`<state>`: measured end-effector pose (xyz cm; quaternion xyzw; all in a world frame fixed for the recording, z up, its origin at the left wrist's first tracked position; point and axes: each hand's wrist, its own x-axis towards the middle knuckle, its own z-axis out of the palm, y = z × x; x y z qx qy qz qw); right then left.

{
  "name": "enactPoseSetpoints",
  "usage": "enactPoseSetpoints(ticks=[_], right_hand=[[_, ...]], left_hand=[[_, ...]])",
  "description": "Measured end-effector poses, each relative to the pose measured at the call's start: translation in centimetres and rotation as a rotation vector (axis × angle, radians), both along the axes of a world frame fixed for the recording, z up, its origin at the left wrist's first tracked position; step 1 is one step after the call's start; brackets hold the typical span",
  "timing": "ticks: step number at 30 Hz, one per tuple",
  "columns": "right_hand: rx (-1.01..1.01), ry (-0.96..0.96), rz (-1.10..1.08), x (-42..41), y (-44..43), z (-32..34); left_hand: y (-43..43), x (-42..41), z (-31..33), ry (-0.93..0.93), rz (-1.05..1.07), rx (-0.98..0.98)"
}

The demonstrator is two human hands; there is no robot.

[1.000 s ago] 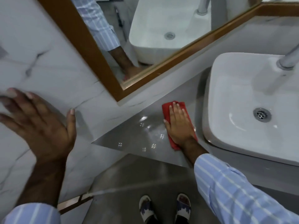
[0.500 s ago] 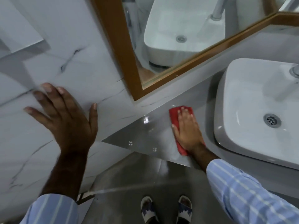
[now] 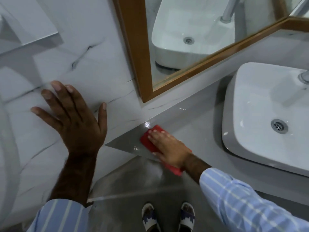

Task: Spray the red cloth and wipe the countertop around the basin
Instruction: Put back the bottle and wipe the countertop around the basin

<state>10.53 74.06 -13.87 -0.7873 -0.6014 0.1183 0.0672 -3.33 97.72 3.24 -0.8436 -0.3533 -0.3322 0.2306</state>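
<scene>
The red cloth (image 3: 147,139) lies flat on the grey countertop (image 3: 197,128), at its left end near the wall. My right hand (image 3: 168,148) presses down on the cloth with flat fingers, covering most of it. The white basin (image 3: 260,104) sits on the counter to the right of the cloth, apart from it. My left hand (image 3: 73,118) is spread flat against the marble wall on the left, holding nothing. No spray bottle is in view.
A wood-framed mirror (image 3: 133,52) hangs above the counter and reflects the basin. A metal tap (image 3: 303,77) stands at the basin's far right. The marble wall (image 3: 93,67) bounds the counter's left end. My sandalled feet (image 3: 167,216) stand on the grey floor below.
My right hand has slid the red cloth left along the counter, away from the basin toward the wall corner. My left hand has stayed spread on the wall.
</scene>
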Motion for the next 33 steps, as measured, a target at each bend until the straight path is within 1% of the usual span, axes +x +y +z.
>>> enactPoseSetpoints(ticks=[2, 4, 6, 7, 8, 10, 12, 15, 17, 18, 20, 22, 24, 25, 26, 27, 29, 31, 33], right_hand=[[-0.041, 0.031, -0.209, 2.6, -1.5, -0.1], [-0.054, 0.024, -0.469, 3.5, -1.6, 0.2], [-0.047, 0.027, -0.686, 2.3, 0.9, 0.8], [-0.029, 0.036, -0.735, 1.2, 2.3, 1.3], [-0.009, 0.045, -0.721, -0.2, 3.9, 1.5], [0.033, 0.065, -0.576, -3.3, 5.9, 1.4], [0.056, 0.054, -0.33, -5.5, 6.5, 0.9], [0.023, -0.058, 0.107, -6.0, 5.4, 0.0], [0.014, -0.08, 0.249, -4.7, 4.3, -0.4], [0.018, -0.071, 0.262, -3.9, 3.6, -0.5], [0.039, -0.012, 0.17, -1.9, 2.0, -0.7], [0.05, 0.06, -0.025, -0.9, 0.8, -0.9], [0.015, 0.101, -0.257, -1.6, 1.2, -0.9], [0.016, 0.099, -0.344, -2.5, 2.1, -0.9], [0.038, 0.072, -0.373, -3.6, 3.1, -0.8], [0.061, 0.038, -0.328, -4.6, 4.4, -0.7], [0.071, -0.009, -0.077, -6.1, 6.5, -0.6], [0.038, -0.014, 0.159, -6.4, 7.5, -0.4], [0.012, -0.014, 0.271, -5.8, 7.8, -0.5]], left_hand=[[0.1, -0.1, 0.1, 0.011, -0.01, 0.006], [0.0, -0.1, 0.2, 0.023, -0.015, 0.005], [0.0, -0.1, 0.4, 0.026, -0.009, -0.002], [-0.1, 0.0, 0.4, 0.024, -0.008, -0.009], [-0.1, -0.2, 0.5, 0.024, -0.004, -0.014], [-0.1, -0.2, 0.5, 0.023, -0.005, -0.01], [0.0, -0.3, 0.3, 0.026, -0.002, 0.017], [0.1, -0.1, 0.1, 0.021, 0.006, 0.036], [0.1, 0.0, 0.0, 0.009, 0.011, 0.043], [0.1, 0.0, 0.0, 0.005, 0.012, 0.042], [0.0, 0.0, -0.1, -0.001, 0.009, 0.038], [0.0, 0.0, -0.1, -0.006, 0.005, 0.032], [-0.1, 0.1, 0.0, -0.009, 0.003, 0.022], [-0.1, 0.1, 0.0, -0.011, 0.002, 0.019], [-0.1, 0.2, 0.1, -0.014, 0.001, 0.017], [-0.1, 0.3, 0.1, -0.016, -0.001, 0.018], [-0.2, 0.4, 0.0, -0.014, -0.006, 0.018], [-0.1, 0.4, -0.1, -0.018, -0.007, 0.034], [0.1, 0.3, -0.2, -0.024, -0.006, 0.058]])
